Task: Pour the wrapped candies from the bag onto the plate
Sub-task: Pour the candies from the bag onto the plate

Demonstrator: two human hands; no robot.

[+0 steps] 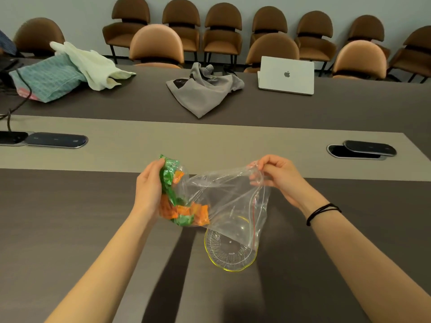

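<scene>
Left hand [149, 190] grips candy-filled end, right hand [277, 177] pinches rim of clear zip bag [224, 199] (green and orange wrapped candies [184, 212] inside) above yellow-rimmed glass plate [229, 261].

Bench layout, near to far

Near edge, centre-right: plate [231, 255] on bench [70, 206]. Above plate, off the surface: bag [224, 197], held betw. left hand [149, 190] at its left end and right hand [277, 180] at its upper right corner; bag's lower right part overlaps plate's far side. Candies [184, 210] inside bag, bunched at left end against left hand. Mid bench: cable hatch L [56, 139], cable hatch R [363, 150]. Far side, L to R: towels [70, 68] w/ cable [21, 99] crossing them, cloth pouch [205, 89] at centre, laptop [286, 75] to its right. Behind bench: chairs [156, 43] in rows, rear row along wall.
</scene>
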